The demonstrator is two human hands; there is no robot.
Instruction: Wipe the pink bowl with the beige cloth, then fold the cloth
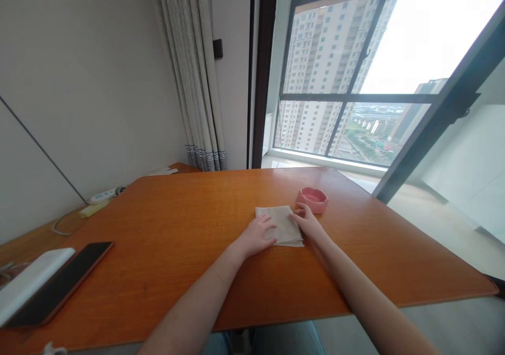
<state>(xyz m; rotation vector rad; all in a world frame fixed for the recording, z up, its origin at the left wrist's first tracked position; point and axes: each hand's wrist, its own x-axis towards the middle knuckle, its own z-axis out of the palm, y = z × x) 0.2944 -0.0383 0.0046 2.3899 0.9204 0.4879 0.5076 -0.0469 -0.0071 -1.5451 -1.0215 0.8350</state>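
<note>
A folded beige cloth (283, 223) lies flat on the wooden table, its layers showing at the lower right corner. My left hand (258, 235) rests on the cloth's left side with fingers spread. At the cloth's right edge, my right hand (308, 222) touches it, fingers a little apart; the undersides of these fingers are hidden. Just beyond my right hand stands a pink ashtray (313, 200) with a notched rim.
The orange-brown table (165, 223) reaches toward a large window. On its left lie a dark flat slab (65, 284), perhaps a tablet, and a white slab-like object (33, 281). A power strip (103, 195) sits by the wall. A grey curtain (197, 71) hangs behind.
</note>
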